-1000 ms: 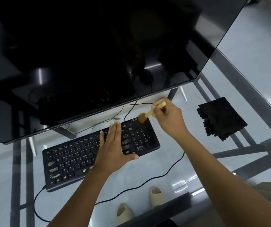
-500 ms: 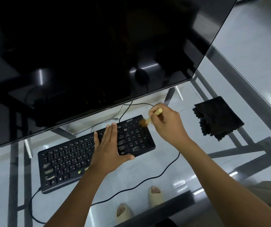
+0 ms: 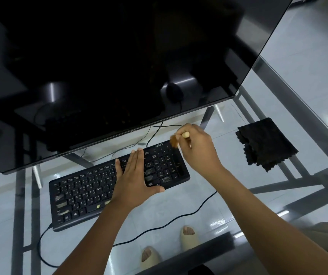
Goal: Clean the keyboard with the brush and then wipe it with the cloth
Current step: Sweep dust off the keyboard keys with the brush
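- The black keyboard (image 3: 91, 195) is lying flat and slanted on the glass, its right end farther away.
- The small brush (image 3: 176, 140), with pale handle and brown bristles, is hanging blurred over the keyboard's far right corner.
- The black cloth (image 3: 266, 143) is lying folded, well apart to the right.

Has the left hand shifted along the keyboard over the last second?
No. The left hand rests flat on the same patch of the keyboard, just left of the number pad; only the camera view has drifted.
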`<state>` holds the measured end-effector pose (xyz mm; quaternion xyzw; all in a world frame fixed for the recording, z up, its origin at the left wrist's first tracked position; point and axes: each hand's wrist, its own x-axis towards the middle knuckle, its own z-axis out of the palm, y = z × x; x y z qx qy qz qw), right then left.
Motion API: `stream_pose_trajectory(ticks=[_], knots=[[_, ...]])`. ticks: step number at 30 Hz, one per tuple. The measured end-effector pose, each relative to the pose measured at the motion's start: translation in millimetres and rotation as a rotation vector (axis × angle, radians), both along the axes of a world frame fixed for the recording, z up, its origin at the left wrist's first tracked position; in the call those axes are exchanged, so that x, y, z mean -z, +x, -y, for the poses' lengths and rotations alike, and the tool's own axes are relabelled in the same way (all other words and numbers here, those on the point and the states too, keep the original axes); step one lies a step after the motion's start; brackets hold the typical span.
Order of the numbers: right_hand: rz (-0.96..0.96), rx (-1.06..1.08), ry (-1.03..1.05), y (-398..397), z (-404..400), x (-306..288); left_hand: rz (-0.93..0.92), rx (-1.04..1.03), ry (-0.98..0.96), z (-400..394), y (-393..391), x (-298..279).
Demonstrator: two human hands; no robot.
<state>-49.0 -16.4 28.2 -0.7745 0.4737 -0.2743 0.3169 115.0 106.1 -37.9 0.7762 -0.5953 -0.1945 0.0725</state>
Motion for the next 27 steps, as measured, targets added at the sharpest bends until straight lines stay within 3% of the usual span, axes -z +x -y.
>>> stream_pose_trajectory(ticks=[3,6,8,12,16,19,23,25,27], knots=[[0.045,-0.073,0.204,5,-4,0,-0.005,0.000,0.004,-1,1,-1],[-0.025,-0.077,0.033,8,-10,9,-0.015,-0.003,0.000,-1,1,0],[0.037,-0.014,-0.053,10,-10,8,-0.028,-0.008,-0.004,-1,0,0],[-0.024,-0.111,0.118,13,-14,5,-0.021,-0.001,-0.007,-2,1,0],[0.038,-0.024,-0.048,16,-13,8,-0.034,-0.007,-0.017,-1,1,0],[0.003,-0.078,0.061,20,-14,7,-0.027,-0.002,-0.016,-1,1,0],[0.020,-0.024,-0.069,25,-13,11,-0.031,-0.017,-0.055,-6,1,-2],[0.070,-0.038,0.023,28,-13,10,-0.040,-0.049,-0.083,-14,6,-4],[-0.007,-0.107,0.041,33,-16,11,-0.043,-0.088,-0.100,-26,11,-4]])
